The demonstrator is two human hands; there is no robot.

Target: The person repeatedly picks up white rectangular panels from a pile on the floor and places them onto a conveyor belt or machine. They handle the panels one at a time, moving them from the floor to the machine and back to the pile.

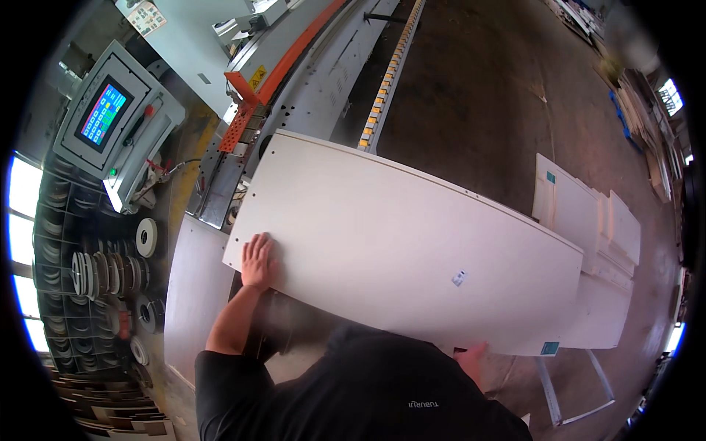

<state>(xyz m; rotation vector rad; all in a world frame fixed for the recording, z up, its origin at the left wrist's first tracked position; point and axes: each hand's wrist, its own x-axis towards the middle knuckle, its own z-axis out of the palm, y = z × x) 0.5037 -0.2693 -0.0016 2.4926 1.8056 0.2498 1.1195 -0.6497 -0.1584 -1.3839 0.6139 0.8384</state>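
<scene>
A long white panel (pixel 382 228) with small holes along its edges spans the middle of the view, a small label and a green sticker on its face. My left hand (pixel 257 262) lies flat on the panel's left end, fingers stretched out. At the near edge, right of my body, my right hand (pixel 473 357) grips the panel, with part of its fingers hidden. The panel's far left corner is beside the edge-banding machine (pixel 309 81) with its orange guard, near a rail of yellow rollers (pixel 382 92).
A control console (pixel 107 110) with a lit screen stands far left. Rolls of banding (pixel 107 273) sit on a rack below it. A white surface (pixel 193 287) lies left of the panel. More white panels (pixel 588 220) are stacked at right, near a metal frame (pixel 548 393).
</scene>
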